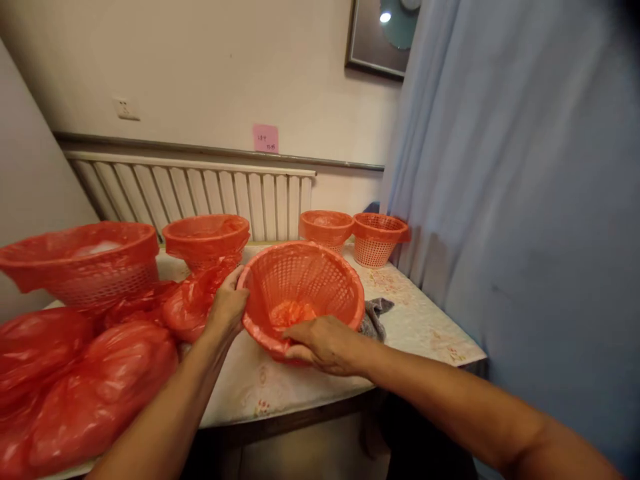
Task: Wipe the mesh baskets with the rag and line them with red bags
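A round perforated plastic basket [300,267], lined with a thin red plastic bag [295,312], is tilted toward me over the front of the table. My left hand [231,303] grips its rim at the left, with the thumb on the inside edge. On the near rim, my right hand [325,343] has its fingers inside the basket and its thumb outside, pinching the rim and liner. Just behind the basket on the right lies a grey cloth [375,319], partly covered by it.
Filled red plastic bags [110,373] crowd the table's left side. Other lined baskets stand behind: a large one [115,267], another [206,233], and two smaller ones [326,230] [375,248]. A blue curtain [500,200] hangs right; a radiator [200,193] lines the wall.
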Available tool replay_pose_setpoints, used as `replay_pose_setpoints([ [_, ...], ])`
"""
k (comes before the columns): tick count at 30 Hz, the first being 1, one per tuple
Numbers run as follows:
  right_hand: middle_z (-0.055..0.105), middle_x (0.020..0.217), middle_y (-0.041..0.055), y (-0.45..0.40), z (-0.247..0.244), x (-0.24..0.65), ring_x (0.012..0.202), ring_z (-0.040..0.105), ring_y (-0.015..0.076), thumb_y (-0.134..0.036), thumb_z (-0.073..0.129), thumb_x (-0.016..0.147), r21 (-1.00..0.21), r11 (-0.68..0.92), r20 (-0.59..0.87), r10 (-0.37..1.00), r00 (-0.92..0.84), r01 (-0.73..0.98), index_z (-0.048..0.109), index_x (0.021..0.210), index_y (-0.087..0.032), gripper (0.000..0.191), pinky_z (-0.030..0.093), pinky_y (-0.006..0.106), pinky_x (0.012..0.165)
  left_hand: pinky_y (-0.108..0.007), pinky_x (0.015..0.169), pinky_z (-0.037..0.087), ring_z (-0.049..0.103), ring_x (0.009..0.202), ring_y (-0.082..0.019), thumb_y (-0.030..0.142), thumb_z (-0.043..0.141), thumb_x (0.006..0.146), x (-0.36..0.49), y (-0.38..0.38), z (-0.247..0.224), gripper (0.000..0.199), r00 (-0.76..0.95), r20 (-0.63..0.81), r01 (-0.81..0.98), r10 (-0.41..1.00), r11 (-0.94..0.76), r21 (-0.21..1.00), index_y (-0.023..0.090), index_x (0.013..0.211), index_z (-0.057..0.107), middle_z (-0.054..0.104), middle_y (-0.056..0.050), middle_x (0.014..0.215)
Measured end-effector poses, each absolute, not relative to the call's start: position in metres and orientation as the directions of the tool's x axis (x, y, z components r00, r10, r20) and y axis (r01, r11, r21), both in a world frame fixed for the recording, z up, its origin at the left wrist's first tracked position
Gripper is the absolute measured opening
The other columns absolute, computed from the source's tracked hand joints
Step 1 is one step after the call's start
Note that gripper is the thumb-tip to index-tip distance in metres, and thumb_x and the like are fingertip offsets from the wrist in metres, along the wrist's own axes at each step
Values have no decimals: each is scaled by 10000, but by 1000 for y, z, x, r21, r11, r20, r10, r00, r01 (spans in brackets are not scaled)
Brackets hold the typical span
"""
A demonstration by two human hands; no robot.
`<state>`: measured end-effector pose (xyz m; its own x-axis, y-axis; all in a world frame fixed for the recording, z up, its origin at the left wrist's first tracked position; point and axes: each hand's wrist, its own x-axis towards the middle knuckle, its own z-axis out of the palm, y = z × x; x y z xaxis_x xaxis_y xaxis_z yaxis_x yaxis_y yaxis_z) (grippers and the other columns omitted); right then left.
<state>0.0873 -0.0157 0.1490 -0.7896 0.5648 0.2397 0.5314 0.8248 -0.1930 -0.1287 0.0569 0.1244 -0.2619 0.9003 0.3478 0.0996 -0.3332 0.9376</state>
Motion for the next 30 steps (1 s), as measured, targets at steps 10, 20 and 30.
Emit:
replay_pose_setpoints([
  [10, 676, 886, 61, 18, 127, 99, 788, 611, 198, -342, 513, 946, 104, 733, 285, 626, -726, 673, 591, 962, -195, 168, 392, 291, 672, -501, 999, 435, 578, 1147, -306, 144, 499, 743, -125, 63, 148, 309, -378, 466, 373, 800, -329, 868, 123, 1026, 622, 676, -142, 1092],
  [20, 674, 949, 80, 28, 121, 87, 836, 600, 198, -385, 439, 976, 96, 751, 374, 581, -723, 653, 583, 1042, -173, 264, 393, 303, 729, -418, 920, 429, 611, 931, -211, 248, 405, 947, -78, -9, 106, 269, 296, 660, 709, 690, -622, 332, 197, 1114, 609, 693, -64, 984],
  [30, 598, 877, 66, 68, 112, 164, 828, 493, 199, -536, 266, 979, 121, 802, 425, 491, -760, 585, 570, 885, -175, 482, 350, 331, 800, -385, 845, 369, 550, 813, -199, 297, 320, 981, -96, 7, 103, 333, 367, 627, 777, 688, -597, 200, 198, 860, 613, 642, -33, 820],
])
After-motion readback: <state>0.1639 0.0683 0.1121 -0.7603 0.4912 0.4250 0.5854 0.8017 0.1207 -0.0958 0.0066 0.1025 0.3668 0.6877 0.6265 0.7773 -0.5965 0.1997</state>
